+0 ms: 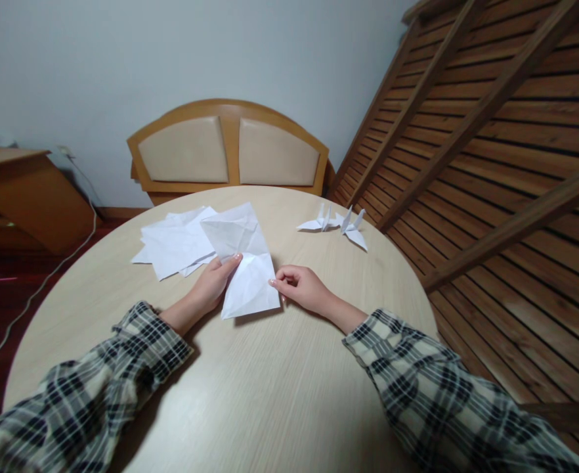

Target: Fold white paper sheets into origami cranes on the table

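Observation:
A creased sheet of white paper (251, 284) is held up over the middle of the table, its crease lines crossing near the centre. My left hand (213, 282) grips its left edge, thumb on top and the other fingers hidden beneath. At the right edge, my right hand (302, 288) pinches the paper between thumb and curled fingers. To the left lies a loose pile of white paper sheets (174, 243). Two folded white paper cranes stand close together beyond my right hand, the left crane (319, 222) and the right crane (352, 230).
The round light-wood table (270, 394) fills the foreground. Behind it stands a wooden headboard (233, 151) with two pale padded panels against the wall. A slatted wooden frame (491, 144) leans along the right. A brown desk (23, 197) and a white cable (38, 289) are at left.

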A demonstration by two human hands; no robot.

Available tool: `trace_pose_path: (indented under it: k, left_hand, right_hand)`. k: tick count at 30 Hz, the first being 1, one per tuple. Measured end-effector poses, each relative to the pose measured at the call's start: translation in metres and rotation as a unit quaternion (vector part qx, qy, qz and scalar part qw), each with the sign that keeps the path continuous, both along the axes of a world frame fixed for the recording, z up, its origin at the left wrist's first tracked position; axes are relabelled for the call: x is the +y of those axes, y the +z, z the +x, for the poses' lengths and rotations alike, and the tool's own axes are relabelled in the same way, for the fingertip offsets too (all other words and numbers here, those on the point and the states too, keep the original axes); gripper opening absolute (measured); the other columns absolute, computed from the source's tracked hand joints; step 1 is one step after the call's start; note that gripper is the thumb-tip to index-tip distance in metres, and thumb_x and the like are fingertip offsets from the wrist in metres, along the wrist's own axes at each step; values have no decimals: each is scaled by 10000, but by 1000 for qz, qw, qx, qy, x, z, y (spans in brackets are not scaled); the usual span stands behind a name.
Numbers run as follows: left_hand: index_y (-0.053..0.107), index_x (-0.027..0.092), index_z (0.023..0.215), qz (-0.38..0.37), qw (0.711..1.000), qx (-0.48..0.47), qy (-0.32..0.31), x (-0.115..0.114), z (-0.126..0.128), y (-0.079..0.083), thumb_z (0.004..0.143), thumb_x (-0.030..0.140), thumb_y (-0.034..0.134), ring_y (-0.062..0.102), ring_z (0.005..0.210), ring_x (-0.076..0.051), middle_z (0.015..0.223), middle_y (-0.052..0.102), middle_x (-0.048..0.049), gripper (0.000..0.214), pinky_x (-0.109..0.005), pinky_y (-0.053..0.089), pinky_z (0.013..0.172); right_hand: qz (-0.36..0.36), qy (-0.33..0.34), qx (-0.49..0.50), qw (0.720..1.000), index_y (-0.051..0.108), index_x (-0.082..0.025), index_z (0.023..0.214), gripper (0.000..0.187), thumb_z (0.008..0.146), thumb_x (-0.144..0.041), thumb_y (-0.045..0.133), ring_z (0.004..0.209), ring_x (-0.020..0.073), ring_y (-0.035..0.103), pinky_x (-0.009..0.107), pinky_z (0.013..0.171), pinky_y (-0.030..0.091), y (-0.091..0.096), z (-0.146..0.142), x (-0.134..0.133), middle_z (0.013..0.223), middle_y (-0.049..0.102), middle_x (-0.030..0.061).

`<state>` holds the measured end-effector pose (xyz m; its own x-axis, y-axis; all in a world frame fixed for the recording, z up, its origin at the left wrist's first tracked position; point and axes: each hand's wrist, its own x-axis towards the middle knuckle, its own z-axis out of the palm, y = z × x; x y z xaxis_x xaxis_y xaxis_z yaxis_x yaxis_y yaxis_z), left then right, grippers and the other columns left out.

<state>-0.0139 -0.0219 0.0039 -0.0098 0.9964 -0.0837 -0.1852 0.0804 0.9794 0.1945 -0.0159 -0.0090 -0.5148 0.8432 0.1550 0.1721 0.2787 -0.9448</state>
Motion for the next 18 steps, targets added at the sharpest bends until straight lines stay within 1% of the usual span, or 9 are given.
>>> trace_pose_path:
  k: [5,11,18]
  left_hand:
    - [631,151,815,-5,999,-26,31,4,-1,-2,660,394,765,574,533,-156,638,655,-4,318,-265,462,518]
    - [619,143,832,2,997,-45,56,6,-1,-3,636,422,773,623,619,-181,709,675,-19,374,-283,490,574]
    - [622,130,853,1,996,-47,73,9,-2,-6,631,411,774,628,621,-181,717,681,-23,389,-291,504,593]
  right_hand:
    - [-4,9,0,1000,562,-177,715,281,843,-417,636,513,96,532,219,496,399,-1,1,-1,584,570,-25]
    - [3,13,-4,1000,560,-181,722,274,845,-416,631,488,90,538,214,479,400,0,3,-2,578,555,-34]
    - [9,17,-33,999,512,-187,636,369,872,-460,588,438,73,490,204,440,356,5,4,-4,517,511,-43]
